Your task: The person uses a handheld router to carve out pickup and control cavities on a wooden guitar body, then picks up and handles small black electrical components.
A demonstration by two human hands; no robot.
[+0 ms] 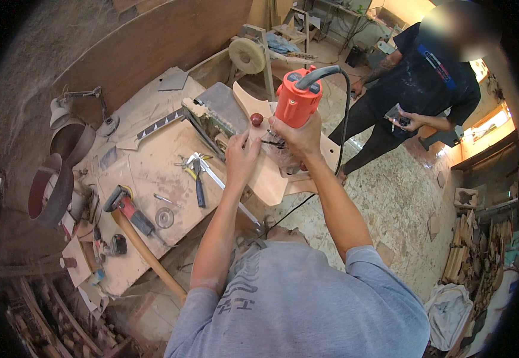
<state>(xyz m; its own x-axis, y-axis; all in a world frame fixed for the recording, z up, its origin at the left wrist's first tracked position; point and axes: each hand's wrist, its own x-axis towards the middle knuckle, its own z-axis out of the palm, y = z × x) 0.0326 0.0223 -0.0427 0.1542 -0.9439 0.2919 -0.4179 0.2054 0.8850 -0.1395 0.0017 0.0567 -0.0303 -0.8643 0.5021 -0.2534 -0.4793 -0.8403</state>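
Observation:
My right hand [298, 136] is closed round the lower body of an orange-red router [298, 104]. The router stands on a pale, curved wooden board [268, 182], and a dark red knob [257, 119] shows at its left side. My left hand [242, 158] is at the board beside the router base, below that knob. Its fingers are bent and close together, next to a thin black rod [272, 143] at the base. Whether the fingers grip the rod, the base or the board edge is hidden. A black cable [347, 113] loops from the router's top down its right side.
Pliers [200, 188], an angle grinder [131, 212], a metal disc [164, 218] and a desk lamp [59, 113] are on the dusty workbench [152, 167]. A co-worker [432, 83] stands at the right, holding a small object. Wood offcuts [465, 244] are stacked at the far right.

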